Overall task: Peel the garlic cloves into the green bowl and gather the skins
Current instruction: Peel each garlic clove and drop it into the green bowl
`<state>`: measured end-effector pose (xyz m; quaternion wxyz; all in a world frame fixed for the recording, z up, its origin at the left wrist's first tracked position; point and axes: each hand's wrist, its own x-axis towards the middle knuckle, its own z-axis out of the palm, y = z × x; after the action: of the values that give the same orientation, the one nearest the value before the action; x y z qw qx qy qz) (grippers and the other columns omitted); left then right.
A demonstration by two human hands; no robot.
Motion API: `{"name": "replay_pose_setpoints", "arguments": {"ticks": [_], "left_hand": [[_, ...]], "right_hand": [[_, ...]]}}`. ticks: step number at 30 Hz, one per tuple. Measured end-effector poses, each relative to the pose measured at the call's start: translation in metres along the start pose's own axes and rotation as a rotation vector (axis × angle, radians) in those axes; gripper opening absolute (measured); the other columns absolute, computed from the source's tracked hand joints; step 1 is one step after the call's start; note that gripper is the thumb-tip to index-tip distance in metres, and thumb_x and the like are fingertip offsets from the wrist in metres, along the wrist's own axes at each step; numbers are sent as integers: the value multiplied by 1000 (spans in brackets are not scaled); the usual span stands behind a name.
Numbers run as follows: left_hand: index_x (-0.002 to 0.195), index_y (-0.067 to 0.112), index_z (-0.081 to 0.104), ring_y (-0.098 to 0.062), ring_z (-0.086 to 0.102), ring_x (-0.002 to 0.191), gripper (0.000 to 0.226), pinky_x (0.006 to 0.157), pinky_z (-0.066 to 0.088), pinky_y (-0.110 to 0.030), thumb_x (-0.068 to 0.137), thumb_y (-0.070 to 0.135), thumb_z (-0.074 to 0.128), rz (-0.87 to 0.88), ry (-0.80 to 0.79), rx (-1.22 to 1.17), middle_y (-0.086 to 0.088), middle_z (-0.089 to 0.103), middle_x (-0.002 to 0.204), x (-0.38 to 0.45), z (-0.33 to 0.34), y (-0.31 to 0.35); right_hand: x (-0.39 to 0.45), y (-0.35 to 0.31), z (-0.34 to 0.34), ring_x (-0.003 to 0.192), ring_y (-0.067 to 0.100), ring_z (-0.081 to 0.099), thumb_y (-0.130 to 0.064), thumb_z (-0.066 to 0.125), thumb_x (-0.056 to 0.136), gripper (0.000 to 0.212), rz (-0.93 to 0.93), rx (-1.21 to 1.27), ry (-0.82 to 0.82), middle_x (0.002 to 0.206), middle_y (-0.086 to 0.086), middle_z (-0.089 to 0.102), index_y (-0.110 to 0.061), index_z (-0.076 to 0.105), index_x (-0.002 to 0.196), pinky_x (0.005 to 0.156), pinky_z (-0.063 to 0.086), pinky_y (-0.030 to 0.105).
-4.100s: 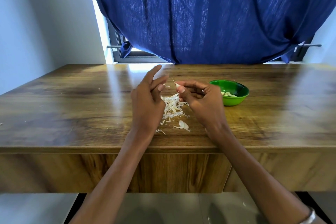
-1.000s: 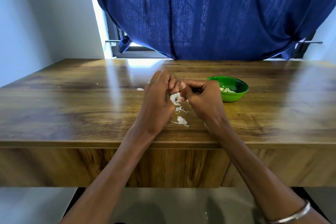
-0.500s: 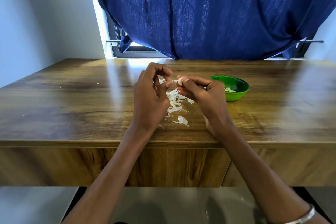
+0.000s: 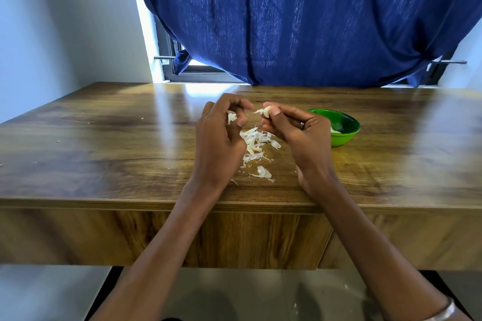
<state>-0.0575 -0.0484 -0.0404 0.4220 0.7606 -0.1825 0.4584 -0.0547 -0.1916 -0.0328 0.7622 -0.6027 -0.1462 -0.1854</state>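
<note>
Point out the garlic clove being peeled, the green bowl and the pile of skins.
garlic clove (image 4: 267, 111), head view, on its pale body between the right hand's fingertips.
green bowl (image 4: 347, 135), head view, on its outer right wall.
pile of skins (image 4: 254, 142), head view, on the heap's middle.

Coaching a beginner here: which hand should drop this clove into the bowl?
Right hand: it already pinches the clove and sits beside the green bowl. The left hand is farther away.

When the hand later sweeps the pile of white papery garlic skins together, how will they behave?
The pile of white papery garlic skins looks thin and curled, so the flakes are probably very light and floppy. They lie loose on the glossy brown wooden table, with stray bits apart, so a fast sweep would likely scatter some.
</note>
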Motion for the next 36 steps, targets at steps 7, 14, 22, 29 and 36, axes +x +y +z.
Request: {"name": "replay_pose_setpoints", "arguments": {"ticks": [7, 14, 22, 29, 36], "left_hand": [[117, 11, 66, -8, 67, 80, 21, 69, 51, -18, 97, 10, 65, -98, 43, -151, 9, 70, 93, 3, -2, 3], [111, 10, 68, -8, 71, 77, 30, 74, 54, -19, 84, 10, 82, -102, -1, -187, 5, 75, 85, 1, -1, 3], [103, 15, 55, -5, 57, 63, 34, 60, 47, -22, 83, 6, 81, -86, -30, -158, 6, 72, 81, 0, -1, 4], [96, 13, 47, 9, 54, 62, 40, 61, 38, -9, 80, -2, 80, -38, -35, -175, -3, 71, 79, -1, 0, 7], [95, 11, 48, 15, 53, 63, 40, 63, 38, -6, 78, -4, 82, -9, -31, -162, -2, 71, 78, -1, -2, 9]], "right_hand": [[0, 2, -1, 88, 13, 75, -9, 69, 93, 18, -83, -194, -34, 98, 2, 79, -11, 76, 110, 67, 58, 22], [0, 3, 0, 88, 12, 76, -9, 70, 93, 16, -118, -260, -61, 97, 3, 79, -11, 77, 108, 67, 60, 25], [2, 3, 1, 85, 14, 75, -7, 68, 94, 13, -42, -234, -53, 96, 7, 78, -6, 76, 104, 66, 58, 24], [0, -1, 2, 79, 10, 74, -7, 67, 94, 11, 18, -148, -24, 92, 6, 78, -13, 75, 97, 66, 56, 20], [-1, -4, 2, 79, 9, 72, -8, 67, 94, 11, 72, -72, 15, 90, 5, 78, -14, 76, 97, 68, 56, 20]]}}
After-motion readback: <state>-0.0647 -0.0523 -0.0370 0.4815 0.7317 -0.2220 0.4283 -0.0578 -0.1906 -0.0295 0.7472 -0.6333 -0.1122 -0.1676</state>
